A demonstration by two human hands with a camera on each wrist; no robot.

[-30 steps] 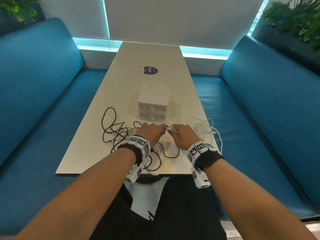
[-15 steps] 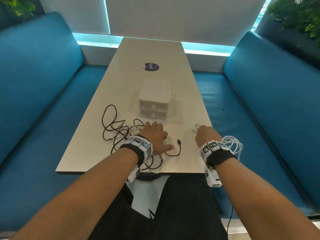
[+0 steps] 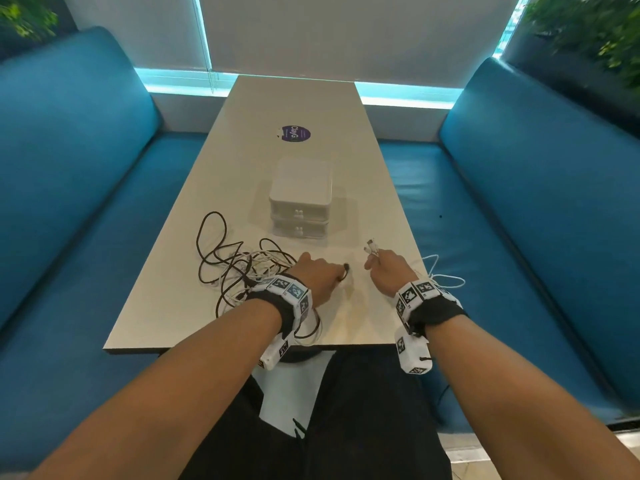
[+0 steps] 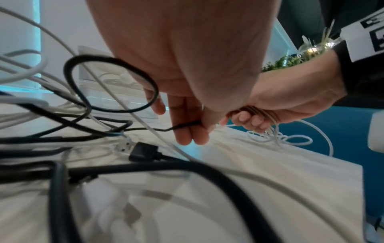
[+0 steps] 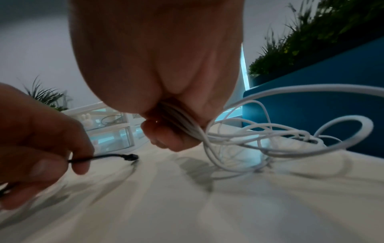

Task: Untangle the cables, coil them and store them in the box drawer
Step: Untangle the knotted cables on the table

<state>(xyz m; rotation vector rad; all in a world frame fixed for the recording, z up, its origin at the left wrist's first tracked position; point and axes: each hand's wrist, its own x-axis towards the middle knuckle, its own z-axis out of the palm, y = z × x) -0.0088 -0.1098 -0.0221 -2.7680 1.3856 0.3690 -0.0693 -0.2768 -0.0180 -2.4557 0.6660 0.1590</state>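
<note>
A tangle of black and white cables (image 3: 235, 265) lies on the table's near left. My left hand (image 3: 320, 275) pinches the black cable (image 4: 182, 126) just behind its plug (image 5: 129, 157), low over the table. To its right, my right hand (image 3: 388, 271) grips a bundle of white cable strands (image 5: 187, 126); their plug ends (image 3: 371, 247) stick out past my fingers, and loose white loops (image 3: 440, 275) trail over the right table edge. The white two-drawer box (image 3: 300, 199) stands just beyond both hands with its drawers shut.
The cream table (image 3: 311, 109) runs away from me between two blue benches (image 3: 69, 188) (image 3: 519, 209). A purple sticker (image 3: 295, 133) sits past the box. Plants stand at both far corners.
My hands have drawn apart. The right hand pulled the white cable bundle out to the right. The left hand pressed on the tangle, then took the black cable's end.
</note>
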